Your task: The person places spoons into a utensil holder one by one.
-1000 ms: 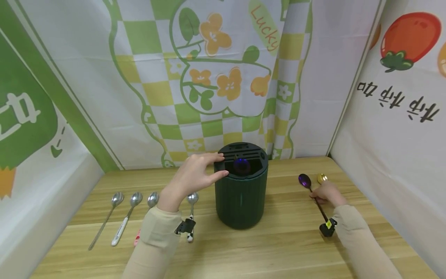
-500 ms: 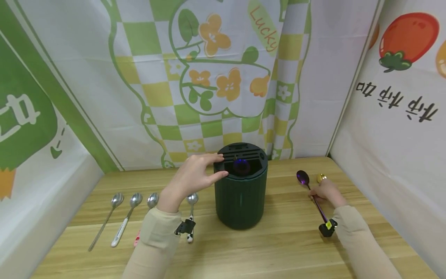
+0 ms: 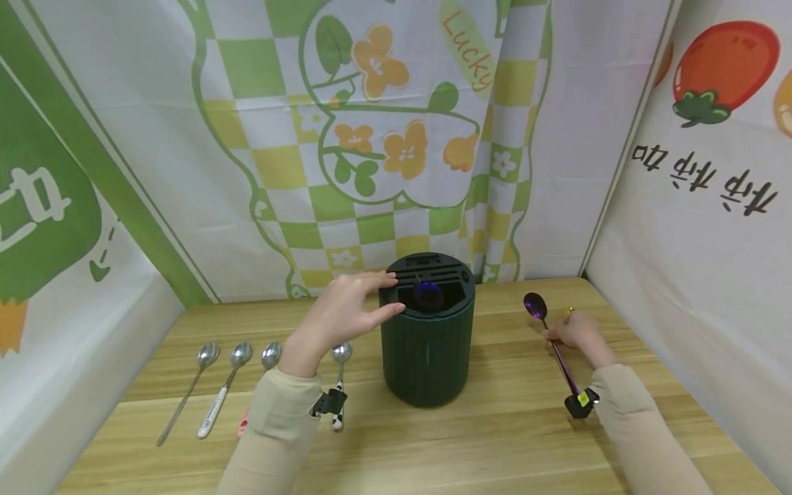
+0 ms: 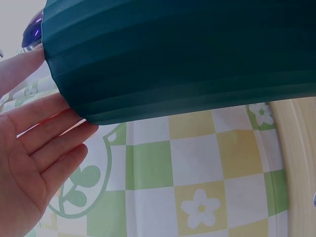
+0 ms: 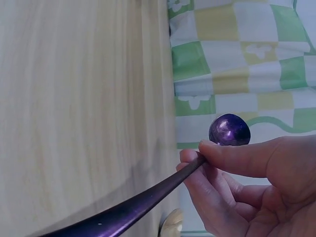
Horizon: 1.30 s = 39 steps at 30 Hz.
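Note:
A dark green ribbed utensil holder (image 3: 427,364) with a black slotted top stands upright on the table. My left hand (image 3: 340,320) touches its left rim with extended thumb and fingers. A shiny purple rounded piece (image 4: 33,30) pokes past the rim in the left wrist view; the rest of it is hidden. On the right, my right hand (image 3: 580,335) pinches the thin handle of a long purple spoon (image 3: 535,306) between thumb and fingers, bowl pointing away. A gold spoon (image 5: 171,223) lies beside that hand, mostly covered by it in the head view.
Left of the holder lie several silver spoons: one all metal (image 3: 207,354), one white-handled (image 3: 213,411), one pink-handled (image 3: 271,354) partly behind my left arm, and one with a black-and-white handle (image 3: 342,352). A printed curtain (image 3: 396,172) closes off the table's back edge.
My right hand has raised the purple spoon slightly, its bowl shifting up and left in the head view. More of the gold spoon is covered now. The left hand stays put.

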Each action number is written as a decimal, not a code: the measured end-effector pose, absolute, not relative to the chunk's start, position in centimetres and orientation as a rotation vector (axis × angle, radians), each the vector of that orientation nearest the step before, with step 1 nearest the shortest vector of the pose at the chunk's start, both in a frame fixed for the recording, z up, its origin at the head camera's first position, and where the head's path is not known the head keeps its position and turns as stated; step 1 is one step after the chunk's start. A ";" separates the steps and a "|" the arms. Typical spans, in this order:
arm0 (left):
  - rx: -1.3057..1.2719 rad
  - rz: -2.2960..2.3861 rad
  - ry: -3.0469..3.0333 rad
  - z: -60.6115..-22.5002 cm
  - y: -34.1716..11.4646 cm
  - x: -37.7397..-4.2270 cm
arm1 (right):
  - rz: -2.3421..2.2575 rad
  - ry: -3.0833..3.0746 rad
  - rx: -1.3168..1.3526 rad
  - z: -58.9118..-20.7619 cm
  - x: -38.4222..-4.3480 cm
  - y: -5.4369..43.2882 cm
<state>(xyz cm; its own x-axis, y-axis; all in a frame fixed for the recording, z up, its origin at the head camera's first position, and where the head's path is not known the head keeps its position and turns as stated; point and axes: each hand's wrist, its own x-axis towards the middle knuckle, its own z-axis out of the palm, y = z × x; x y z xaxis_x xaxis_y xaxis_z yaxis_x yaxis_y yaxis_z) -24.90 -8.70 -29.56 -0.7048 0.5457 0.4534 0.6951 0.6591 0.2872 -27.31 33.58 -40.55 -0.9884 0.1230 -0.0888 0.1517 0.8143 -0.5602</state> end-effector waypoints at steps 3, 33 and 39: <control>-0.989 -0.641 -2.549 -29.6 -8.7 -24.9 | -0.971 2.935 0.232 -40.3 -27.2 33.4; -0.982 -0.664 -2.558 -29.7 -8.7 -24.9 | -1.382 2.783 0.268 -37.9 -26.8 31.0; -0.984 -0.666 -2.556 -29.7 -8.7 -25.0 | -1.442 2.773 0.247 -37.4 -26.4 30.5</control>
